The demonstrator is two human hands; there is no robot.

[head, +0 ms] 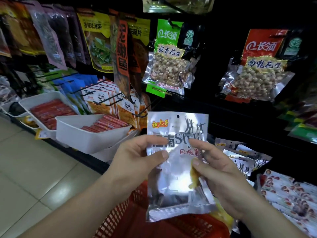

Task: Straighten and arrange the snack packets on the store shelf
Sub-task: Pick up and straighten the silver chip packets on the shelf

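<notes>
I hold a silver snack packet upright in front of the shelf, its black and red print facing me and its hang hole at the top. My left hand pinches its left edge between thumb and fingers. My right hand grips its right side, thumb on the front. More silver packets of the same kind lie stacked on the lower shelf just behind my right hand.
Peanut packets with a green label and a red label hang on pegs above. White bins of red sausages stand at left, with panda-printed packets behind them. A red plastic basket sits below my hands. Tiled floor lies at lower left.
</notes>
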